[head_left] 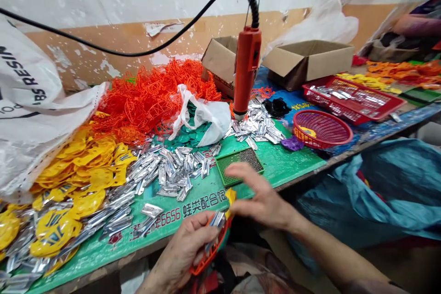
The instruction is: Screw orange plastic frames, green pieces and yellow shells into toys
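Observation:
My left hand (pixel 186 252) is closed around an orange-rimmed plastic piece (pixel 204 265) with a green underside, low in front of my body. A shiny silver piece (pixel 217 219) lies in it under my thumb, and a yellow plastic part (pixel 230 196) sticks up at its far end. My right hand (pixel 258 197) is beside that yellow part, fingers spread and thumb close to it; whether they touch I cannot tell. Just beyond my right fingertips, a green mesh tray (pixel 223 175) on the table holds many small dark screws.
A red electric screwdriver (pixel 246 69) hangs over the table on a black cable. Silver pieces (pixel 172 170), yellow parts (pixel 89 161) and orange frames (pixel 148 96) lie heaped to the left. Right are a round red basket (pixel 322 121), a red tray (pixel 375 108) and an open carton (pixel 327 64).

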### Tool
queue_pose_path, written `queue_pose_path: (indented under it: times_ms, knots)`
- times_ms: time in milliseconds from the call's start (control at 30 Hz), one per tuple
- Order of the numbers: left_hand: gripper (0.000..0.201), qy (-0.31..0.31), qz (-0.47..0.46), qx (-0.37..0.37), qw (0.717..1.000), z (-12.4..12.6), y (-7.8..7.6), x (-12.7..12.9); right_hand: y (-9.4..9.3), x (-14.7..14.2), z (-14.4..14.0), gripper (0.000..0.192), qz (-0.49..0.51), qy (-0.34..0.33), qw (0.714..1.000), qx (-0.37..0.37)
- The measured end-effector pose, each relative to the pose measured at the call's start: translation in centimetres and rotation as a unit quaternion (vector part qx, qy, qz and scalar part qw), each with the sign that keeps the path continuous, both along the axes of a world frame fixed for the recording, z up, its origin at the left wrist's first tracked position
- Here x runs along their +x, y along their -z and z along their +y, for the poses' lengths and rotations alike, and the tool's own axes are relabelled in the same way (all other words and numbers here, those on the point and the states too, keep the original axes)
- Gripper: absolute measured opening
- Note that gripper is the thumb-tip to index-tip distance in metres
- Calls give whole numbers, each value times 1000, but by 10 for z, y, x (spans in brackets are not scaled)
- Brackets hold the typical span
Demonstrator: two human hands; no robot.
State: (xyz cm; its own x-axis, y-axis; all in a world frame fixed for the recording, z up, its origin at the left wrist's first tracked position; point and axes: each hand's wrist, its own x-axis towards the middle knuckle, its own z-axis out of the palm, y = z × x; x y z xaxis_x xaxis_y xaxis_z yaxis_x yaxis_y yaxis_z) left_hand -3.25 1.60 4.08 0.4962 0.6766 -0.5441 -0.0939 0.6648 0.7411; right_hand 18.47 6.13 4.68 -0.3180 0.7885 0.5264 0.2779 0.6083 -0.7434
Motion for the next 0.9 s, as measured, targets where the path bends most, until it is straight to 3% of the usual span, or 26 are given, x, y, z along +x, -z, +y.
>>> queue_pose_path:
  times_ms: [67, 133, 200, 333, 433, 533, 733, 900]
  knots:
    - [26, -20, 18, 11, 1000, 3, -1, 2, -11, 24, 25, 43, 64, 153, 986, 29]
    - [25, -37, 34, 19, 999, 5, -3, 3, -24, 51, 59, 44, 115, 290, 947, 75]
    - [25, -47, 48, 28, 997, 7, -5, 5, -36, 74, 97, 60, 120, 348, 924, 103]
    - [27, -47, 60, 54, 996, 7, -3, 5, -55, 85, 166, 79, 101, 282, 949, 97]
    - [30, -40, 59, 64, 995, 9, 1, 3, -68, 65, 201, 77, 120, 134, 983, 42]
    - [34, -43, 61, 56, 996, 12, 3, 3, -82, 37, 217, 65, 181, 12, 982, -51]
    - [36, -57, 78, 34, 995, 20, 6, 5, -105, 9, 197, 51, 258, -15, 959, -118]
    - [38, -78, 71, -1, 994, 23, 8, 5, -89, 8, 156, 50, 242, 9, 953, -182]
